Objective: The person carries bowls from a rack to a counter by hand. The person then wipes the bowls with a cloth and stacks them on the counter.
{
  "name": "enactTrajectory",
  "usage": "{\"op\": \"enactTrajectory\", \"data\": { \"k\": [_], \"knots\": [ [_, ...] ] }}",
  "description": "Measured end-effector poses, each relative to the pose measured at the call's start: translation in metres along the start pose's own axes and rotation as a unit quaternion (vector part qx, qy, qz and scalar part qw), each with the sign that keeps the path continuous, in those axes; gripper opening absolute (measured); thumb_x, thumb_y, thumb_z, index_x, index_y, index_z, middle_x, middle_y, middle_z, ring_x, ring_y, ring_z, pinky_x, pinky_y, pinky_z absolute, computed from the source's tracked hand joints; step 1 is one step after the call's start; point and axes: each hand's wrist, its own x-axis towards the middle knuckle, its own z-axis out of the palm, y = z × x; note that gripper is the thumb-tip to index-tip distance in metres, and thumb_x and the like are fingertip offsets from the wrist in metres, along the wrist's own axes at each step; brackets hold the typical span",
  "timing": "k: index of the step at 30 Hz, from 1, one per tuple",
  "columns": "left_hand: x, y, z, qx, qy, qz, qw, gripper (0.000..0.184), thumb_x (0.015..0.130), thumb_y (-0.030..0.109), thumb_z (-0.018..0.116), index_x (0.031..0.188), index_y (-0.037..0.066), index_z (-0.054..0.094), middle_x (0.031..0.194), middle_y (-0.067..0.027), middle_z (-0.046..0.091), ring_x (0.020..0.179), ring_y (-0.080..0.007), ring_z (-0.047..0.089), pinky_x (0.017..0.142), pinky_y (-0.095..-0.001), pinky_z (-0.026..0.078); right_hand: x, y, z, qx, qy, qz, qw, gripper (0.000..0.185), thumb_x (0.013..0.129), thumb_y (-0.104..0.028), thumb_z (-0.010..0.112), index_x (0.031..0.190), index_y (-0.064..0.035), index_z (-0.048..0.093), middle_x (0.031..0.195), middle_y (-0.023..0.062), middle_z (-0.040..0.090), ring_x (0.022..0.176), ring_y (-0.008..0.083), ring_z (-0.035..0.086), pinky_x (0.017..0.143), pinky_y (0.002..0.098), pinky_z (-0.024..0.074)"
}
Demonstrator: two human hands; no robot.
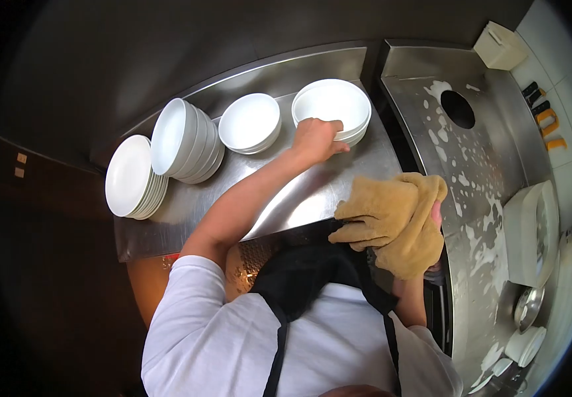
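My left hand [317,140] is closed on the near rim of a white bowl [332,104], thumb and fingers pinching its edge. This bowl sits on top of a short stack at the right end of the steel counter. Draped over my right hand [437,213] is a thick tan cloth [392,215], which hides most of the fingers. The cloth hangs just in front of the counter's edge. To the left of the gripped bowl are a low stack of white bowls [250,122], a taller tilted bowl stack [178,139] and a stack of white plates [129,177].
A steel counter [365,155] holds the dishes. Across a dark gap at right, a soapy steel surface [474,172] has a round dark hole [458,109]. Along its right side are a white tub [530,231], a metal bowl [529,308] and orange-handled tools [548,123].
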Motion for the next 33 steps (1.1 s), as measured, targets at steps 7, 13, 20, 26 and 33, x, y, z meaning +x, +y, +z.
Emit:
{"op": "enactTrajectory", "data": {
  "k": [7, 13, 20, 26, 33],
  "knots": [
    [0.029, -0.023, -0.019, -0.111, 0.011, 0.01, 0.994, 0.033, 0.084, 0.04, 0.076, 0.087, 0.007, 0.07, 0.076, -0.0118, 0.07, 0.076, -0.0294, 0.069, 0.071, -0.0414, 0.051, -0.001, -0.007, 0.0, -0.016, 0.032, -0.033, 0.999, 0.057, 0.104, -0.049, 0.039, 0.14, -0.0059, 0.046, 0.129, 0.0161, 0.059, 0.114, 0.0345, 0.061, 0.096, 0.049, 0.0518],
    [0.053, -0.031, -0.039, -0.589, 0.015, -0.196, 0.784, 0.04, 0.101, 0.031, 0.058, 0.115, -0.006, 0.062, 0.109, -0.0173, 0.068, 0.099, -0.0267, 0.066, 0.09, -0.0427, 0.052, -0.001, 0.002, 0.005, -0.057, 0.046, -0.06, 0.996, 0.059, 0.104, -0.052, 0.037, 0.14, -0.0068, 0.045, 0.13, 0.0146, 0.057, 0.114, 0.0314, 0.06, 0.096, 0.0467, 0.0515],
    [0.059, -0.05, -0.039, -0.665, -0.049, -0.209, 0.715, 0.056, 0.099, 0.038, 0.06, 0.129, -0.009, 0.054, 0.128, -0.0205, 0.061, 0.117, -0.0285, 0.06, 0.102, -0.0414, 0.045, -0.004, 0.006, 0.014, -0.05, -0.047, -0.068, 0.995, 0.06, 0.104, -0.053, 0.035, 0.144, -0.0095, 0.041, 0.135, 0.0119, 0.055, 0.119, 0.0297, 0.057, 0.101, 0.0456, 0.0485],
    [0.043, -0.059, -0.025, -0.623, -0.053, -0.082, 0.776, 0.047, 0.094, 0.037, 0.068, 0.118, -0.004, 0.064, 0.108, -0.013, 0.07, 0.097, -0.0204, 0.067, 0.089, -0.0346, 0.052, 0.004, 0.018, 0.027, -0.136, 0.018, -0.116, 0.984, 0.056, 0.105, -0.048, 0.04, 0.143, -0.0069, 0.043, 0.132, 0.0112, 0.056, 0.119, 0.0261, 0.057, 0.101, 0.0408, 0.0479],
    [0.001, 0.013, -0.04, -0.659, 0.147, -0.039, 0.736, 0.033, 0.099, 0.032, 0.063, 0.107, 0.0, 0.069, 0.093, -0.0064, 0.071, 0.081, -0.0115, 0.064, 0.073, -0.0311, 0.053, 0.062, 0.059, 0.002, -0.693, -0.113, -0.322, 0.635, 0.034, 0.096, -0.021, 0.056, 0.123, -0.0001, 0.059, 0.121, 0.0134, 0.061, 0.113, 0.0273, 0.058, 0.096, 0.0431, 0.0445]
  ]
}}
